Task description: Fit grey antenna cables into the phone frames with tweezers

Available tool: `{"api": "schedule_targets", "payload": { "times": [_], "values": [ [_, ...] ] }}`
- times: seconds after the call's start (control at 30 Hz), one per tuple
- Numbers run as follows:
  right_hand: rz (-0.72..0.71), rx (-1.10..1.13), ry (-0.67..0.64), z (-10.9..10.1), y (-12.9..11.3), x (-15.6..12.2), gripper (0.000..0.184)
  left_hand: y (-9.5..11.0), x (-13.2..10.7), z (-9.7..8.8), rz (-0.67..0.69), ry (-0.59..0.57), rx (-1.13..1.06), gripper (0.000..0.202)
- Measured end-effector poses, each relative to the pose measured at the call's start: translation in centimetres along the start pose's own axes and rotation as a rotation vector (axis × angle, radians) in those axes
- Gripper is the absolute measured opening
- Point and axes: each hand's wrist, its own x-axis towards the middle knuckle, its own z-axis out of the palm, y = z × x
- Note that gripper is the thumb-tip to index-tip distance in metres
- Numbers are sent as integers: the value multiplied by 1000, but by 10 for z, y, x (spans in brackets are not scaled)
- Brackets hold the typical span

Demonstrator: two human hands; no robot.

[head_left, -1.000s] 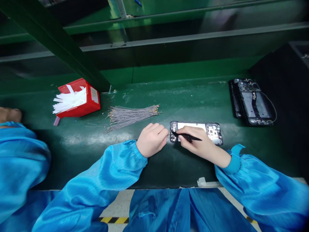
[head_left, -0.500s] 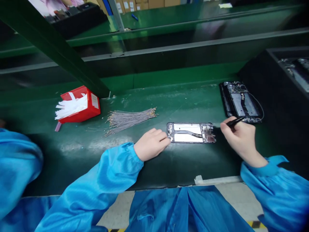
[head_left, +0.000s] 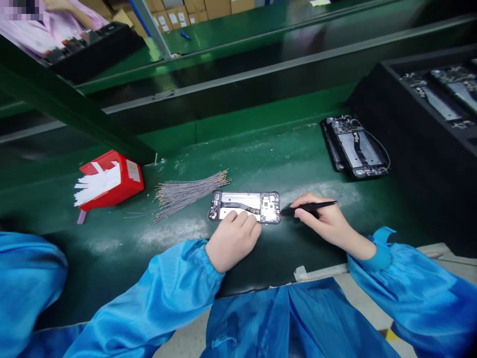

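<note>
An opened phone body (head_left: pixel 261 204) lies flat on the green belt (head_left: pixel 298 149), its circuit boards and white inner plate showing. My left hand (head_left: pixel 233 241) rests with its fingertips on the phone's near edge. My right hand (head_left: pixel 328 223) sits just right of the phone and grips a thin black stylus (head_left: pixel 309 206), whose tip points left at the phone's right end. Both arms wear blue sleeves.
A bundle of thin grey wires (head_left: pixel 186 191) lies left of the phone. A red box of white strips (head_left: pixel 112 184) stands farther left. Two stacked open phones (head_left: pixel 356 146) lie at the right, beside a black tray (head_left: pixel 428 109). Another person's blue sleeve (head_left: pixel 30 283) is at far left.
My right hand came back from the stacked phones to the phone's right end with the stylus. My left fingers moved onto the phone, which now sits farther left, nearer the wires.
</note>
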Motion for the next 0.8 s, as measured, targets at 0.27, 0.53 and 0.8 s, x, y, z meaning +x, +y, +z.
{"api": "schedule_targets", "payload": {
  "times": [0.27,0.53,0.8],
  "values": [
    [-50,13,-20,5,-3,2,13,10,0,-4,-103,-29,30,8],
    [-40,23,-17,4,-3,3,13,10,2,-2,-91,15,28,15],
    [-62,9,10,5,-3,5,11,1,4,10,-151,91,-129,10]
  ]
}}
